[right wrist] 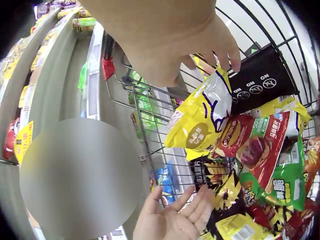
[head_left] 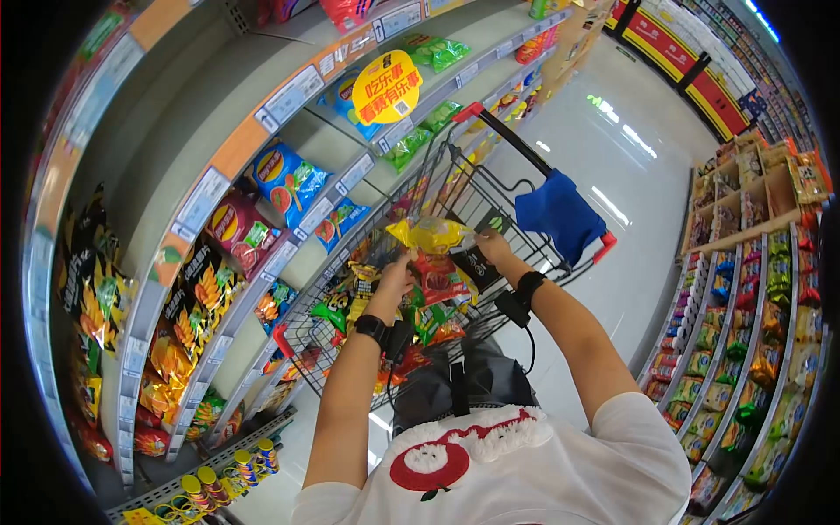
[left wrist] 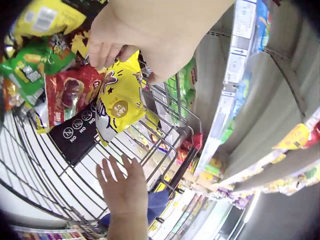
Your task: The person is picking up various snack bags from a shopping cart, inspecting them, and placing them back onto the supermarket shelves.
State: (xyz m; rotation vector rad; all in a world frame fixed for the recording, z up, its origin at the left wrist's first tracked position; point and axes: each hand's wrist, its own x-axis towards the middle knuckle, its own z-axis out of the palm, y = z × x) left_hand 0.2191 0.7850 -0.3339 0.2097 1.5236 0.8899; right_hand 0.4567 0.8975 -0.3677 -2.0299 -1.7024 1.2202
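Note:
A yellow and silver snack bag (head_left: 429, 234) is between my two hands, over the cart. My left hand (head_left: 395, 282) is near the bag's left end; in the right wrist view its fingers are stretched out with the palm bare, apart from the bag. My right hand (head_left: 496, 249) is at the bag's right end. The left wrist view shows its fingers straight and spread, with a gap to the bag. Below the yellow bag (left wrist: 120, 102) lie a red snack bag (left wrist: 72, 92), a green bag (right wrist: 280, 175) and several others in the wire cart (head_left: 306, 341).
Snack shelves (head_left: 289, 101) curve along the left, holding chip bags such as a blue one (head_left: 289, 185). The cart's handle (head_left: 507, 140) carries a blue plastic panel (head_left: 564, 214). More racks of packets (head_left: 744, 332) stand at right, across the pale floor (head_left: 604, 140).

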